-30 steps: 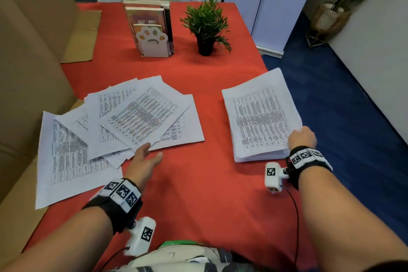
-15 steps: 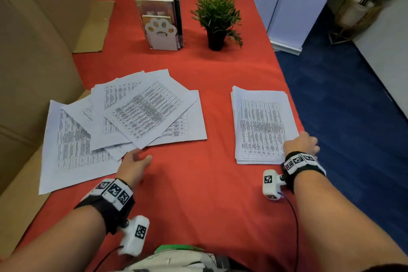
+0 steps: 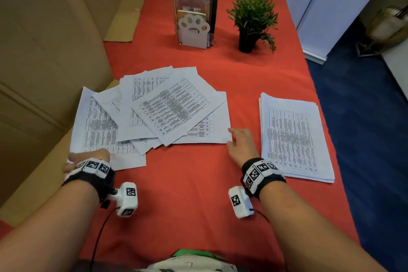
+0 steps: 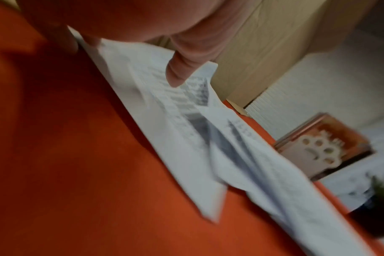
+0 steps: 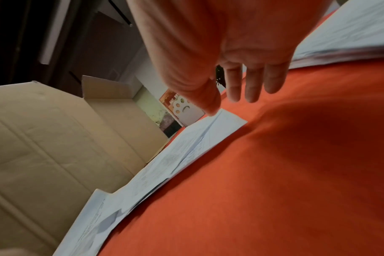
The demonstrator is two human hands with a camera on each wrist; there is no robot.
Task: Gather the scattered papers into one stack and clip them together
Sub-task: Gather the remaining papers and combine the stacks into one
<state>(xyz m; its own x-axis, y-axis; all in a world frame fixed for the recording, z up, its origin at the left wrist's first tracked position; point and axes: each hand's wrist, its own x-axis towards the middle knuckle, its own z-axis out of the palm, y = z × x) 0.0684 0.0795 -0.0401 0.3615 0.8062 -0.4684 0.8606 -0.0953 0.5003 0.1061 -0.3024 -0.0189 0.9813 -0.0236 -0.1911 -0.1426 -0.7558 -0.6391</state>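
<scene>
**Both hands at the loose sheets; squared stack lies apart**

The scattered papers (image 3: 154,112) lie fanned and overlapping on the left half of the red table (image 3: 187,194), their left sheets reaching the table's left edge against the cardboard box (image 3: 44,62). A squared stack (image 3: 293,137) lies flat near the right edge, well apart from the fan, with bare cloth between them.

The left hand (image 3: 88,157) is at the near-left corner of the fan. In the left wrist view one finger (image 4: 182,69) points down onto the printed sheet while another part of the hand sits at the sheet's edge; whether the paper is pinched cannot be told, as the view is blurred. The right hand (image 3: 240,143) is at the near-right corner of the fan, fingers straight and loosely spread, thumb tip at the paper's corner, holding nothing.

Toward the far edge stand a book holder (image 3: 194,28) with a paw-shaped front and a small potted plant (image 3: 254,20).
</scene>
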